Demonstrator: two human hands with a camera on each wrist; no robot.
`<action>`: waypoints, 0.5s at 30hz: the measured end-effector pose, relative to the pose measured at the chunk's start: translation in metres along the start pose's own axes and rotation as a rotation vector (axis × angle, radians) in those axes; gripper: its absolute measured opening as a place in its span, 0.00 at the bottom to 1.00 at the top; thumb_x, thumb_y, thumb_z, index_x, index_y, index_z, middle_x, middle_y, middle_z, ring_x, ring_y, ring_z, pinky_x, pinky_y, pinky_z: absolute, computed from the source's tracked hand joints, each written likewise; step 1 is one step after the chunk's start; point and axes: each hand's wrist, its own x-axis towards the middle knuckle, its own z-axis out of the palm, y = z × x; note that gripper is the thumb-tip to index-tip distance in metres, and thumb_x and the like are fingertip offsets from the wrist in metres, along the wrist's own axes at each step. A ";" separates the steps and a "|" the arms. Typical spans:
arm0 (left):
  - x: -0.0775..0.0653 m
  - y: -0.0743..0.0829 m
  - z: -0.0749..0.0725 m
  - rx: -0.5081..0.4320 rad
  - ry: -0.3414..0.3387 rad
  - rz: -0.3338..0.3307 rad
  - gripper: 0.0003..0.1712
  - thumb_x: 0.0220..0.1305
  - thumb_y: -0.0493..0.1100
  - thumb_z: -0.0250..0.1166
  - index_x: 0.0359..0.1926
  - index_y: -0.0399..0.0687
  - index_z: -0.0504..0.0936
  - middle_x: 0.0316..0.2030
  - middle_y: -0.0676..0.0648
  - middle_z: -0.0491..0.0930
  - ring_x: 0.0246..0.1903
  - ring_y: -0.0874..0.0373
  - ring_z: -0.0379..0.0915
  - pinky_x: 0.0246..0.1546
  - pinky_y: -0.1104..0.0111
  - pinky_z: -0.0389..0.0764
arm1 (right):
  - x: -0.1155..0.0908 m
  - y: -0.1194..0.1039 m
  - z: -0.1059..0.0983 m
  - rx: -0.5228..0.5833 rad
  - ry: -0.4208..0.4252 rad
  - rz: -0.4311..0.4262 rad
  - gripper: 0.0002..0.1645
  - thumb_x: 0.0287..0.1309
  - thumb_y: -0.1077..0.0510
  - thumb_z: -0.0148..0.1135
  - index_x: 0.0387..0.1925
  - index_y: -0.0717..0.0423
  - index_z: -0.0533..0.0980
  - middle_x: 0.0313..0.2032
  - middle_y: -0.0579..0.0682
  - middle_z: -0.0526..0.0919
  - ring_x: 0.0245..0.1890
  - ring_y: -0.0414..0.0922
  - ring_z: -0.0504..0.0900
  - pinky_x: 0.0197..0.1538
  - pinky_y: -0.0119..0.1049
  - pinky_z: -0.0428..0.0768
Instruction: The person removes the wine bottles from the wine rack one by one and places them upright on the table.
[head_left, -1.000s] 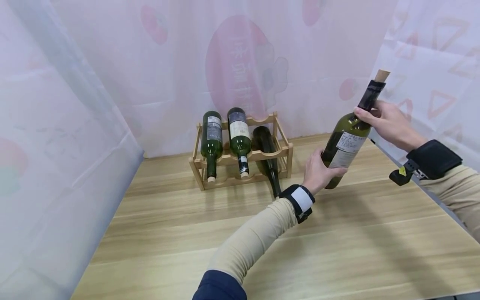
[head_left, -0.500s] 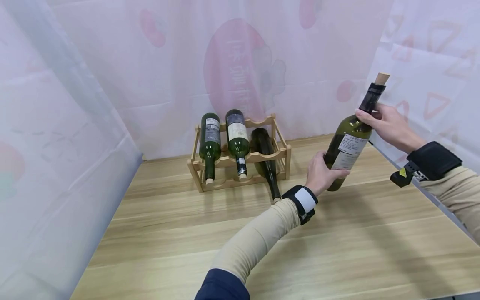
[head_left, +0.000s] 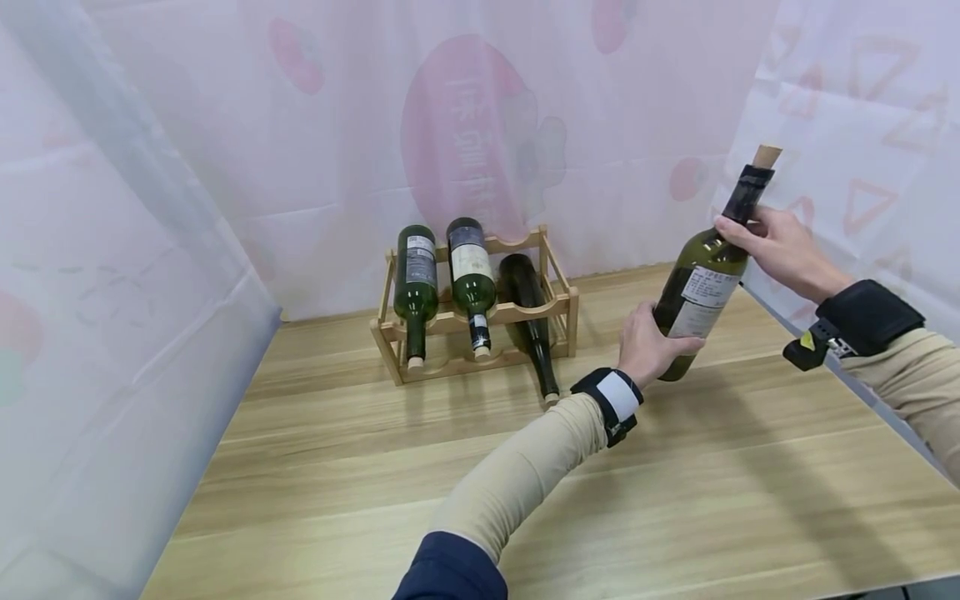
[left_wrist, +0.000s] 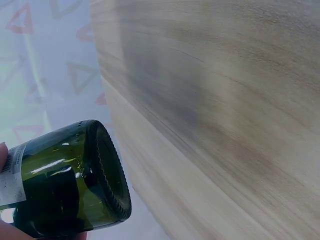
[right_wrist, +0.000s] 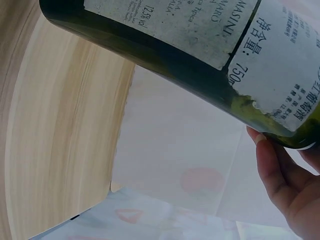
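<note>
Both hands hold a green wine bottle (head_left: 701, 287) tilted above the table's right side, its corked neck up and to the right. My left hand (head_left: 647, 346) grips the lower body, thumb across the front. Around the shoulder and base of the neck curl the fingers of my right hand (head_left: 783, 250). A white label (right_wrist: 190, 25) faces the right wrist camera, and the left wrist view shows the bottle's base (left_wrist: 112, 172) over the wood. To the left stands a wooden wine rack (head_left: 517, 312) with two green bottles on top, a left one (head_left: 417, 275) and a middle one (head_left: 472, 271).
A dark bottle (head_left: 534, 321) lies slanted in the rack's lower right, its corked neck jutting forward onto the table (head_left: 337, 467). White printed sheets (head_left: 337, 150) wall off the back and both sides. The table's right edge runs beneath my right forearm.
The view has shifted slightly, so the rack sits a little further left. Both hands keep their hold on the bottle, which stays at nearly the same tilt.
</note>
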 end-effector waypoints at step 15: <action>0.000 0.003 0.008 0.016 -0.005 0.002 0.34 0.43 0.53 0.79 0.50 0.52 0.74 0.42 0.55 0.79 0.41 0.66 0.75 0.42 0.75 0.76 | -0.001 0.008 -0.002 0.041 0.005 -0.012 0.25 0.70 0.43 0.48 0.49 0.63 0.70 0.33 0.31 0.77 0.35 0.24 0.73 0.37 0.21 0.68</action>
